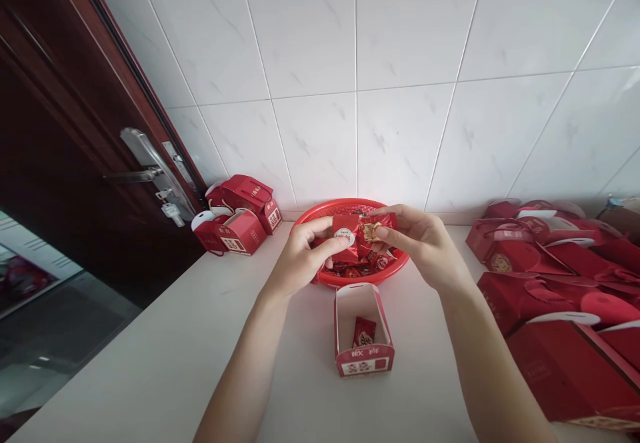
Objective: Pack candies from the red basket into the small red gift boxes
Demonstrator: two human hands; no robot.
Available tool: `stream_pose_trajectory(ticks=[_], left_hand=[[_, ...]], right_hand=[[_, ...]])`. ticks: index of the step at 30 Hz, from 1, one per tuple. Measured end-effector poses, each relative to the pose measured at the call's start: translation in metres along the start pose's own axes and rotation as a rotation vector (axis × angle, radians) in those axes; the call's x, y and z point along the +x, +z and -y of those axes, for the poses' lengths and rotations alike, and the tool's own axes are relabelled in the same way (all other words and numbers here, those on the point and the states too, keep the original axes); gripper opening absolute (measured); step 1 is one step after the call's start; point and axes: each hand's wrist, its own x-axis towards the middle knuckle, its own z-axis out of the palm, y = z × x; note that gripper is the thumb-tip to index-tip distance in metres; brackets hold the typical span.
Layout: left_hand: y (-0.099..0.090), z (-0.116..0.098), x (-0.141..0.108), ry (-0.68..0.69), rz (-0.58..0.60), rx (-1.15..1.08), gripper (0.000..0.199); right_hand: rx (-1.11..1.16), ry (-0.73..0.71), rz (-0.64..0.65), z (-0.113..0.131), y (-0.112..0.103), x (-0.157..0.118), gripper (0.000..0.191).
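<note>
My left hand is closed on a red candy packet with a round white label. Beside it, my right hand pinches another red packet with gold print, thumb in front. Both hands are over a red plastic basket that holds several red-wrapped sweets. Nearer to me, an open red and white gift box stands on the table, with one red packet lying inside.
Several closed red gift boxes stand at the left by the wall. Many more red boxes crowd the right side of the white table. A dark wooden door with a metal handle is at the left, and a tiled wall runs behind.
</note>
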Motion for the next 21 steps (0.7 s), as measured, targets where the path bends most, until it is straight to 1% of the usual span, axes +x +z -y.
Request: stream_pose_trajectory(ticks=[3, 7, 14, 19, 21], left_hand=[[-0.0026, 0.0005, -0.0001, -0.006, -0.019, -0.007, 0.021], [-0.0022, -0.0004, 0.0002, -0.004, -0.012, -0.010, 0.021], [0.0008, -0.0019, -0.0003, 0.038, -0.067, -0.070, 0.030], [-0.0020, -0.0008, 0.0002, 0.015, -0.051, -0.029, 0.026], [-0.0034, -0.0004, 0.0001, 0.018, -0.050, -0.021, 0.025]], right_hand=[[-0.020, 0.003, 0.044, 0.0009, 0.0004, -0.0003, 0.023], [-0.022, 0.005, 0.054, -0.0001, 0.0020, -0.0001, 0.024], [-0.001, 0.014, -0.006, -0.0019, 0.0007, -0.0001, 0.024], [-0.034, -0.003, 0.041, -0.0015, -0.0009, -0.0002, 0.025], [-0.010, -0.014, 0.036, -0.0028, -0.0012, 0.0002, 0.022]])
